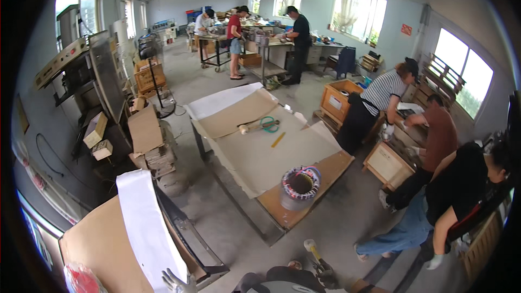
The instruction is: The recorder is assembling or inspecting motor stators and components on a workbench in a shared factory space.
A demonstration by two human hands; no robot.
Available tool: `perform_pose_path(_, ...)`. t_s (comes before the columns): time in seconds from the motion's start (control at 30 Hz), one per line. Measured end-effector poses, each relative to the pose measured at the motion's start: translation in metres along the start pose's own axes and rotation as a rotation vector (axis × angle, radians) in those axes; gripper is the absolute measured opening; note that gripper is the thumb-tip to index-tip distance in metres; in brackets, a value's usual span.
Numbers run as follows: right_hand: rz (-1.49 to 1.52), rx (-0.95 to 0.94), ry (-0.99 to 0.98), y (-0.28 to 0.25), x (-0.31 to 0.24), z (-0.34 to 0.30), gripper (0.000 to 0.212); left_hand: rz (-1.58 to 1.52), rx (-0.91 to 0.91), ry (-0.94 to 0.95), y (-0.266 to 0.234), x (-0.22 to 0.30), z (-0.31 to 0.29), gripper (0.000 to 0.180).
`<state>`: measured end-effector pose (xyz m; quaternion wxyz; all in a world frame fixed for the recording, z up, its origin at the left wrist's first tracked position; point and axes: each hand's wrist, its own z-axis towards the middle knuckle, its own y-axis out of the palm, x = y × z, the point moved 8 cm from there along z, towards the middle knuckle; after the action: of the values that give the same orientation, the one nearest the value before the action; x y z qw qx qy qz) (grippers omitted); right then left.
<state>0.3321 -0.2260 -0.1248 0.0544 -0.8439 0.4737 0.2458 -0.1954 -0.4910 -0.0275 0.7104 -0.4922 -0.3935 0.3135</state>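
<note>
My left hand (178, 282), in a pale glove, has its fingers spread at the near end of a long white sheet (142, 228). The sheet lies over a brown board-topped table; whether my fingers touch it I cannot tell. In my right hand (325, 275), which looks dark-gloved, is a mallet-like tool (310, 246) with a pale blunt end and a yellow part, held above the floor. Ahead stands a motor stator (296, 202), a metal cylinder with bound windings round its top, on the near corner of the middle table.
The middle table (255, 157) carries brown paper, green-handled scissors (269, 124) and a yellow strip (278, 140). Several people work nearby, three of them at right by wooden crates (389, 167). At left stand a fan (152, 70) and stacked cardboard (146, 130). A plastic bag (81, 278) lies lower left.
</note>
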Motion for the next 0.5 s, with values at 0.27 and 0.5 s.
perform_pose_path(0.27,0.084,-0.067,0.116,-0.067,0.026,-0.039,0.057,-0.363,0.092,0.399,-0.057,0.215,0.012,0.091)
perform_pose_path(0.5,0.365,-0.147,0.056,-0.210,0.012,-0.066,0.040,-0.566,0.040,0.828,-0.076,0.489,-0.052,0.054)
